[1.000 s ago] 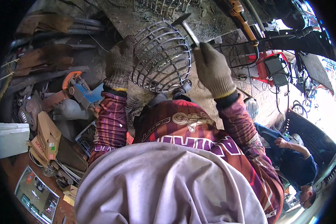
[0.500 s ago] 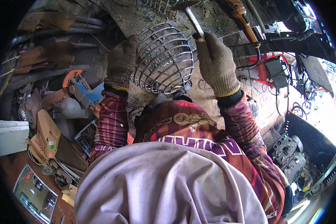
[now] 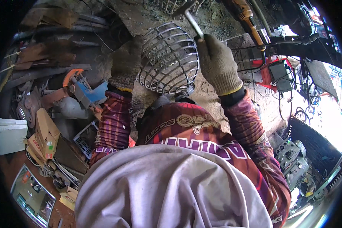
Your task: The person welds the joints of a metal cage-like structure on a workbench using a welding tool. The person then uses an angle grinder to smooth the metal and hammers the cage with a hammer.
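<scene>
The right hand (image 3: 219,64), in a knitted glove, is wrapped round the handle of a hammer (image 3: 194,25). The hammer's head shows higher in view than a second ago, past the far edge of the metal basket (image 3: 179,62), and it slants more steeply than half a second ago. The basket sits in front of the person, between the two hands, and has shifted a little to the right in view. The left hand (image 3: 125,62) has shifted with it — still at the basket's left side, though its fingers are hidden, so I cannot tell how far they are closed. A bench (image 3: 131,17) lies beyond the basket. At the lower right, the co-worker seen a second ago is out of view — a grey machine (image 3: 292,161) shows there now.
</scene>
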Demonstrator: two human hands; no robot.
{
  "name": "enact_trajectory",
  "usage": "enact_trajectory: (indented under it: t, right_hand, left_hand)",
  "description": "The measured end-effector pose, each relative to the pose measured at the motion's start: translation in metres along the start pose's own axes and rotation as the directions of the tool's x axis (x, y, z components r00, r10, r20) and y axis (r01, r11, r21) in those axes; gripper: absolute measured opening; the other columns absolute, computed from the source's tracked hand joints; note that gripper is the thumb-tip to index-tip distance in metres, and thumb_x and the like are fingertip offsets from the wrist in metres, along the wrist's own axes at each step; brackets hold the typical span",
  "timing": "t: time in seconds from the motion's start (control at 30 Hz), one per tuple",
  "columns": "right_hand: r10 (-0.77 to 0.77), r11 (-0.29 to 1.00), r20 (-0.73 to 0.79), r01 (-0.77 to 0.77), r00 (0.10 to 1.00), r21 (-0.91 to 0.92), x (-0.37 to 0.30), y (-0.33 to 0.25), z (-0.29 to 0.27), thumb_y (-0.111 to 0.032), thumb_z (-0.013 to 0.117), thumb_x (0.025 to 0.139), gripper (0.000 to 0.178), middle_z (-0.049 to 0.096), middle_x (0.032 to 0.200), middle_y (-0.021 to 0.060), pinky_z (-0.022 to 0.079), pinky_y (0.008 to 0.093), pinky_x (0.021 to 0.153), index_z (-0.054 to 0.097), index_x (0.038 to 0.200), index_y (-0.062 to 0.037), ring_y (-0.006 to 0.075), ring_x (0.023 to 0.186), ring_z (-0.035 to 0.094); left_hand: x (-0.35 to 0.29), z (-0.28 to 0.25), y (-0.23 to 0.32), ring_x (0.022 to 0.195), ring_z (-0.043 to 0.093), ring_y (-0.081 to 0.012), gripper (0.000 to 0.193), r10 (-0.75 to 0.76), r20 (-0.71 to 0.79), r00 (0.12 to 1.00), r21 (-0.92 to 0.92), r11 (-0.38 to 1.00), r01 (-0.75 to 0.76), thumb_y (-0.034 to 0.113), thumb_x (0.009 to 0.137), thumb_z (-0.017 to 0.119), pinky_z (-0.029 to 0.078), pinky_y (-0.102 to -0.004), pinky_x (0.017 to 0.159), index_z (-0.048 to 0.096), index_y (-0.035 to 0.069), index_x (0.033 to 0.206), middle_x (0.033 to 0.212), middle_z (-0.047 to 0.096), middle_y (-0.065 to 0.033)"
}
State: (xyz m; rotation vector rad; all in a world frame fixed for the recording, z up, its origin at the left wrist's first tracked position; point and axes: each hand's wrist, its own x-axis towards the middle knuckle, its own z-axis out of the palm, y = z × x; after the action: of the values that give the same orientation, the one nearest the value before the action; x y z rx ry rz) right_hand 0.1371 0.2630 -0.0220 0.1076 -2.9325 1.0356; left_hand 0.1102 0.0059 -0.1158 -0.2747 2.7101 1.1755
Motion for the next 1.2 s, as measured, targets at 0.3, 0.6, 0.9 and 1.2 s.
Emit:
enact_trajectory:
  t: [0.3,0.6,0.9,1.2]
  right_hand:
    - [0.016,0.998,-0.076,-0.012,0.997,0.061,-0.006,-0.004,0.002,-0.028,0.050,0.099,0.029,0.063,0.074,0.0246,0.050,0.0520,0.063,0.058,0.090,-0.0015,0.0456,0.074,0.064]
    - [0.041,0.999,0.010,-0.041,0.999,0.014,-0.004,-0.008,0.007,-0.028,0.051,0.099,0.028,0.063,0.079,0.0237,0.048,0.0528,0.064,0.058,0.094,-0.0019,0.0464,0.077,0.063]
    - [0.070,0.997,0.051,-0.071,0.996,0.002,-0.003,-0.004,0.011,-0.029,0.051,0.099,0.029,0.063,0.080,0.0262,0.048,0.0549,0.067,0.056,0.096,-0.0011,0.0474,0.079,0.062]
    - [0.125,0.992,0.020,-0.126,0.992,0.033,-0.009,-0.006,0.008,-0.028,0.051,0.099,0.028,0.064,0.082,0.0258,0.050,0.0527,0.068,0.058,0.095,-0.0012,0.0470,0.079,0.063]
  left_hand:
    - [-0.008,-0.008,0.023,0.104,0.064,-0.0374,0.058,-0.055,0.085,0.995,-0.006,0.998,0.056,0.053,0.100,0.047,0.049,-0.0459,0.089,0.059,0.007,0.132,0.121,0.065,-0.0193]
    - [0.012,0.039,-0.058,0.085,0.066,-0.0413,0.055,0.514,-0.304,0.802,0.147,0.857,-0.494,0.052,0.099,0.050,0.049,-0.0486,0.073,0.070,0.000,0.102,0.088,0.069,-0.0216]
    - [0.008,0.037,-0.060,0.092,0.066,-0.0420,0.054,0.228,-0.169,0.959,-0.042,0.970,-0.238,0.051,0.099,0.049,0.049,-0.0503,0.078,0.067,0.001,0.109,0.096,0.068,-0.0241]
    - [0.001,0.019,-0.029,0.097,0.065,-0.0406,0.050,0.402,-0.098,0.910,0.412,0.849,-0.330,0.046,0.099,0.051,0.049,-0.0454,0.083,0.061,0.001,0.117,0.108,0.066,-0.0221]
